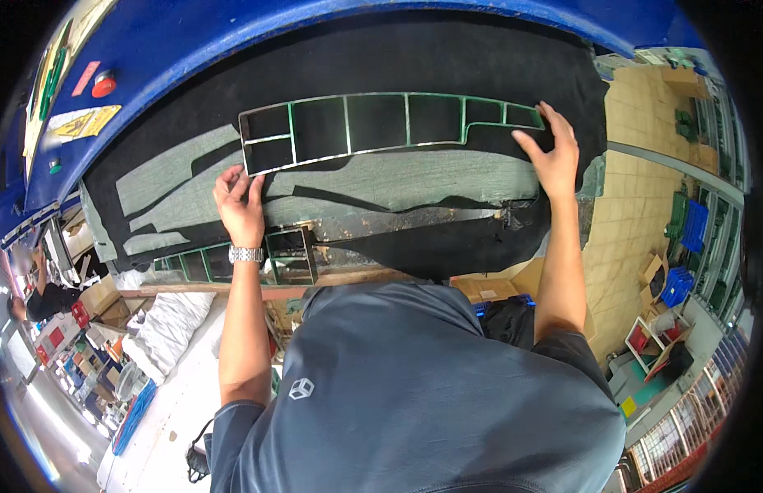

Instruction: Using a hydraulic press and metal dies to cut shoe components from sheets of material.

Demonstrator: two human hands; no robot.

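In the head view, we locate the frame, a long curved metal strip form with 7 cells, over the black sheet, toward 12 o'clock from the torso. We cannot tell whether it lies flat or is slightly raised.

Long axis: it runs from 9 to 3 o'clock, with the 3 o'clock end tapered and set slightly higher; the bow faces 12 o'clock.

Left hand: we see the thumb and fingertips closed on the near corner of the wide end. From these fingers the body of the frame extends toward 2 o'clock.

Right hand: we see the thumb on the near edge and the forefinger at the far tip, spaced by the narrow end and closed on it. From these fingers the body extends toward 9 o'clock. Since each hand is at 1 end, we rate neither as nearer.

Surroundings: toward 6 o'clock of the frame, we note the grey-green board, exposed through gaps in the sheet. A 2nd frame lies beyond the left fingers, toward 5 o'clock. The red button is at 10 o'clock.
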